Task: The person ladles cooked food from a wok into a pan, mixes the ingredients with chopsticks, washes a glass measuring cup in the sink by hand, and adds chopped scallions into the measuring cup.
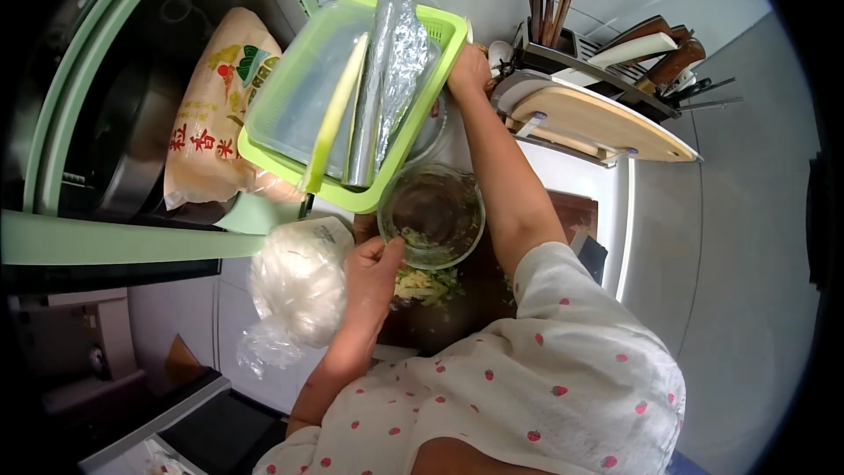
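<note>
My left hand [374,274] has its fingers closed on the near-left rim of a clear glass bowl [432,215], which has bits of chopped greens inside. Below the bowl, a pile of chopped green and yellow food [426,285] lies on a dark cutting board [448,321]. My right hand [470,70] is stretched far forward, beside the right edge of a green basket [374,198] and close to the utensil rack. Its fingertips are hidden, so what it touches cannot be made out.
The basket holds a foil roll [369,97] and a long pale-green stalk [337,114]. At left are a rice bag [220,105] and a clear plastic bag [301,286]. A rack [580,57] with chopsticks and knives and a wooden board [607,123] stand at right.
</note>
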### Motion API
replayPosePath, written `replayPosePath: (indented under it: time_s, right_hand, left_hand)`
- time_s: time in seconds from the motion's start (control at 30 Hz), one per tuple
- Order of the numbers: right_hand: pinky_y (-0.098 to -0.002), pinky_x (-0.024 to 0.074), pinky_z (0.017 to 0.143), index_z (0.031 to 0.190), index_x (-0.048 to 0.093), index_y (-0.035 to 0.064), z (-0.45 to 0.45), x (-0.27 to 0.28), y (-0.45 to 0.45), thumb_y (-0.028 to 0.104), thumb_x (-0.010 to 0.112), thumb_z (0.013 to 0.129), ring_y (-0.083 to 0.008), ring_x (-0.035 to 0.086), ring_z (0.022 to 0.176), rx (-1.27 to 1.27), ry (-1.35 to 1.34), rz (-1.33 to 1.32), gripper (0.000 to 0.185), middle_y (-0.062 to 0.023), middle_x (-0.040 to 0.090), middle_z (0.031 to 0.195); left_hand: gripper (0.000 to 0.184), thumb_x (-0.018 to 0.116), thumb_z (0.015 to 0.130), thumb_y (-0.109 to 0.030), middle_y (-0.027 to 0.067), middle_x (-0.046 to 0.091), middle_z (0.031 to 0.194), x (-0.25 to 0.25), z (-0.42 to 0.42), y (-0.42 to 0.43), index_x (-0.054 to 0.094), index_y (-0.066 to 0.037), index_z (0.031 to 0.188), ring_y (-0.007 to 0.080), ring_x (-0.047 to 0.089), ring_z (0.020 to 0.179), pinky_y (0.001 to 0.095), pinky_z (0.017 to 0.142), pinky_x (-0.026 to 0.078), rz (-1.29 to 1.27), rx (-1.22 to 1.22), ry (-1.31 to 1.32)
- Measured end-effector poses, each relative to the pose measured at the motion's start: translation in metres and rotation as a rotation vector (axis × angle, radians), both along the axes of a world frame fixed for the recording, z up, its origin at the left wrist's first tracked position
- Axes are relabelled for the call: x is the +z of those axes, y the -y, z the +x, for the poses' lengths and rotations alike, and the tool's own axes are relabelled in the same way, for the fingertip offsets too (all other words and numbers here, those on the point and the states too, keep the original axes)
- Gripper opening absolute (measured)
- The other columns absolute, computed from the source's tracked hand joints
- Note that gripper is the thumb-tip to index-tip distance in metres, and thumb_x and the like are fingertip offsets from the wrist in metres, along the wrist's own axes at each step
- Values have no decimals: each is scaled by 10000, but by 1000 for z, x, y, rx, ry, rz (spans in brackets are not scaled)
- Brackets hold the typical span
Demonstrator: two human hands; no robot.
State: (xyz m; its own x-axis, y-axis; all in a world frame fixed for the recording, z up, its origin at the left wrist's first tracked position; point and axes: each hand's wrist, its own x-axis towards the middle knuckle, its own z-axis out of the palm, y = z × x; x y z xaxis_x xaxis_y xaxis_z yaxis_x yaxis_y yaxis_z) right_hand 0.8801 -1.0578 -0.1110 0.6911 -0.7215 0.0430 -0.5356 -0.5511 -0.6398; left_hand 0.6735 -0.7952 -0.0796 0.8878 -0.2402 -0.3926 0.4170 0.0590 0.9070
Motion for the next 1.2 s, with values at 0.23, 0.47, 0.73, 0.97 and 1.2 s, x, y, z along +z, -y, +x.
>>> replayPosePath:
  time_s: [0.23, 0.47, 0.73, 0.97, 1.2]
  right_hand:
    - [-445, 455, 755, 960, 633, 39, 2, -9, 7, 339, 448, 837, -357, 587, 916, 32, 10, -23, 374, -201, 612, 957]
    - [-438, 457, 743, 865, 641, -2, 3, -12, 7, 278, 482, 806, -373, 582, 893, 16, 96, -29, 328, -242, 599, 925]
    - [-432, 456, 738, 883, 634, 25, 9, -13, 12, 278, 481, 806, -366, 586, 876, 9, 70, -19, 306, -207, 612, 914]
    - [-425, 452, 699, 882, 637, 54, 9, -15, 7, 252, 492, 798, -356, 592, 826, 4, 264, -9, 259, -196, 617, 865]
    - [-423, 443, 680, 893, 633, 76, 4, -13, 0, 247, 489, 809, -359, 585, 789, -26, 444, -7, 239, -182, 618, 843]
  left_hand:
    - [169, 544, 826, -111, -23, 546, 606, -2, 0, -3, 601, -36, 685, 37, 457, 535, 185, 520, 353, 17, -39, 36]
    - [197, 537, 829, -91, -48, 497, 595, 3, 3, 3, 563, -46, 639, 19, 399, 535, 180, 498, 303, -2, 11, 39]
    - [213, 531, 820, -70, -67, 462, 581, 9, 8, 4, 542, -49, 609, 8, 358, 523, 178, 482, 266, -12, 1, 35]
    - [157, 556, 827, -87, -33, 516, 623, 2, 10, -3, 574, -2, 696, 28, 429, 577, 185, 533, 336, 2, -51, 12]
    - [135, 563, 820, -71, -49, 504, 620, 7, 11, 0, 573, 1, 706, 14, 409, 578, 178, 527, 316, -7, -27, -23]
